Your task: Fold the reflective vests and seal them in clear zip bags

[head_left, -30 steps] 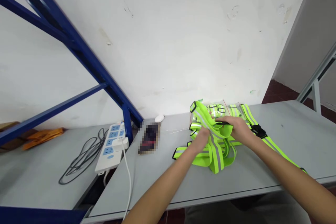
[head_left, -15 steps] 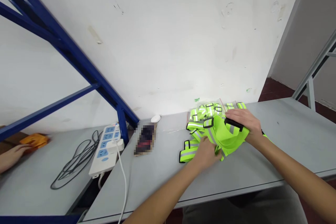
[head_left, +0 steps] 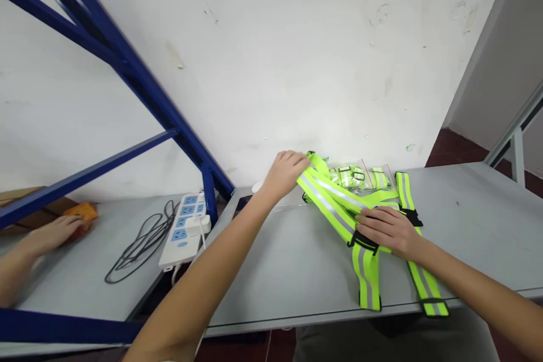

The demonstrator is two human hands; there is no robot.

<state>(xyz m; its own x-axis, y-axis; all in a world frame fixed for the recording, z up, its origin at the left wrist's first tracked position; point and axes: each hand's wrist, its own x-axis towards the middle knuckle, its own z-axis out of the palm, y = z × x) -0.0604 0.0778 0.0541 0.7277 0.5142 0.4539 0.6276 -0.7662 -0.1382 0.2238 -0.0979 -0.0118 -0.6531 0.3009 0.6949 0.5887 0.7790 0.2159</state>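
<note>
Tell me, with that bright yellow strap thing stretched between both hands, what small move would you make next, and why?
Probably draw the left hand a little further out to straighten the reflective strap vest. That hand grips one end lifted off the grey table, while the right hand presses the middle flat near a black buckle. The straps there cross and bunch, so they look not yet laid out.

In front of me is a grey table [head_left: 297, 271], standing against the white wall. On it lies a yellow-green reflective strap vest [head_left: 365, 220], spread towards the near right, with two ends hanging just over the near edge. At the far side, near the wall, lie some packed vests in clear bags [head_left: 356, 175]. To the left is a second grey table [head_left: 76, 288]; on it lie a white power strip [head_left: 184, 229], a black cable [head_left: 136, 251] and an orange thing [head_left: 80, 212] at the far left.
</note>
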